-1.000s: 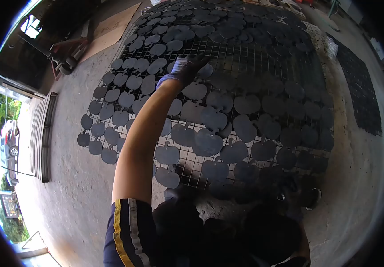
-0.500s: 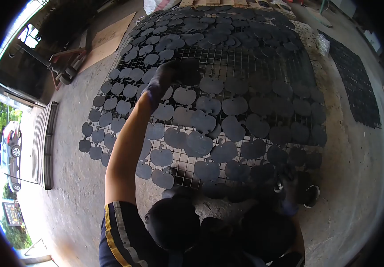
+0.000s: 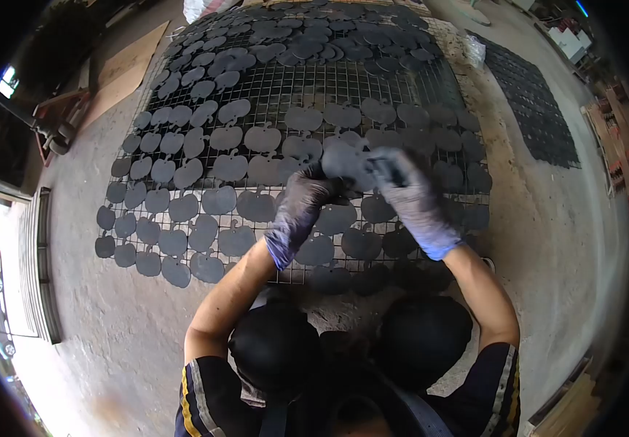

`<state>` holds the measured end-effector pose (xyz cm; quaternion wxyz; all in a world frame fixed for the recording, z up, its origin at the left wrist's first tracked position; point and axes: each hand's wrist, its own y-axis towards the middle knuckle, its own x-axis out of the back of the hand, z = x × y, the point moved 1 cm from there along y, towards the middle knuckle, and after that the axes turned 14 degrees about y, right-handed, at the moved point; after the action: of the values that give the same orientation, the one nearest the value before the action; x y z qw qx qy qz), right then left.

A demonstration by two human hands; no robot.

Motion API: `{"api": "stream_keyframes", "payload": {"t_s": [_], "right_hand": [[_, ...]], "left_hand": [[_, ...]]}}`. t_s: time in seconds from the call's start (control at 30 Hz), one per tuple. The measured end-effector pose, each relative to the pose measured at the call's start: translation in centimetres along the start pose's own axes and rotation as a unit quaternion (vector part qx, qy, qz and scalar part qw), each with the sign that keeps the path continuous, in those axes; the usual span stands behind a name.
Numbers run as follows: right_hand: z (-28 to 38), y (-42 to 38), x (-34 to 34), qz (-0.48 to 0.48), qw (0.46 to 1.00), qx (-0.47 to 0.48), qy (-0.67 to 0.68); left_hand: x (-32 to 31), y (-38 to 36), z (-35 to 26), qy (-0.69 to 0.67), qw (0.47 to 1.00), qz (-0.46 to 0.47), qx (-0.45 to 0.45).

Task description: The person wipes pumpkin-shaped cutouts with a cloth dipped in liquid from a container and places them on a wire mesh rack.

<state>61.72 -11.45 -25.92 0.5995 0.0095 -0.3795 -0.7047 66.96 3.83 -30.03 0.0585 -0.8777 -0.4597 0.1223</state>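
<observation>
A dark, flat pumpkin-shaped plate [image 3: 345, 162] is raised above the wire mesh [image 3: 270, 76]. My left hand [image 3: 303, 200], in a dirty purple glove, is closed on its lower left edge. At the plate's right side is my gloved right hand [image 3: 407, 193], its fingers curled and blurred by motion; what they hold is hidden. Beneath both hands, similar pumpkin-shaped plates [image 3: 230, 167] lie in rows on the mesh, some overlapping.
More plates [image 3: 314, 47] are heaped at the mesh's far side. A dark panel [image 3: 525, 102] lies on the concrete floor to the right. At left are a pallet jack [image 3: 56, 131] and a stack of corrugated sheets [image 3: 36, 269]. Wooden pallets [image 3: 613, 138] stand far right.
My left hand has come back from the mesh's far part, bringing a plate nearer. My right hand has risen from the near right edge to meet it. The view has shifted right.
</observation>
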Motion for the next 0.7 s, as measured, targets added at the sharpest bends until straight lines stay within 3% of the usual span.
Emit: {"api": "stream_keyframes", "payload": {"t_s": [0.1,0.17,0.23,0.27,0.33,0.4,0.5,0.57,0.6,0.63,0.7], "right_hand": [[0.1,0.3,-1.8,0.072,0.989,0.096,-0.092],[0.5,1.1,-1.5,0.115,0.974,0.095,-0.169],[-1.1,3.0,-1.2,0.103,0.952,-0.198,-0.210],[-2.7,3.3,-0.5,0.001,0.985,-0.032,-0.167],[-2.5,3.6,0.0,-0.045,0.992,-0.025,-0.116],[0.0,2.6,-0.9,0.020,0.995,-0.065,-0.079],[-1.5,0.2,-3.2,0.127,0.974,0.058,-0.177],[-2.8,1.2,-2.7,0.071,0.984,0.060,-0.152],[-3.6,1.8,-2.0,0.050,0.990,-0.032,-0.126],[-4.6,2.4,-1.3,-0.015,0.981,-0.035,-0.190],[-4.8,2.3,-0.1,-0.088,0.985,0.000,-0.147]], "left_hand": [[-1.0,-0.9,-0.8,0.117,0.992,-0.001,-0.049],[-0.7,-0.5,-0.5,0.078,0.996,0.006,-0.050],[-0.4,-0.5,0.6,-0.015,1.000,-0.002,-0.020],[-0.1,-0.4,0.6,-0.014,1.000,-0.002,-0.023],[0.4,-0.4,0.8,-0.026,0.998,-0.049,0.006],[0.6,-0.4,0.7,-0.017,0.998,-0.051,0.019],[0.2,-0.2,1.0,-0.042,0.998,-0.056,-0.009],[0.3,-0.3,1.5,-0.034,0.997,-0.060,-0.036],[0.6,-0.3,1.8,-0.044,0.996,-0.077,-0.026],[0.7,-0.4,1.5,-0.042,0.996,-0.079,-0.026],[0.9,-0.3,0.6,-0.050,0.995,-0.091,0.003]]}}
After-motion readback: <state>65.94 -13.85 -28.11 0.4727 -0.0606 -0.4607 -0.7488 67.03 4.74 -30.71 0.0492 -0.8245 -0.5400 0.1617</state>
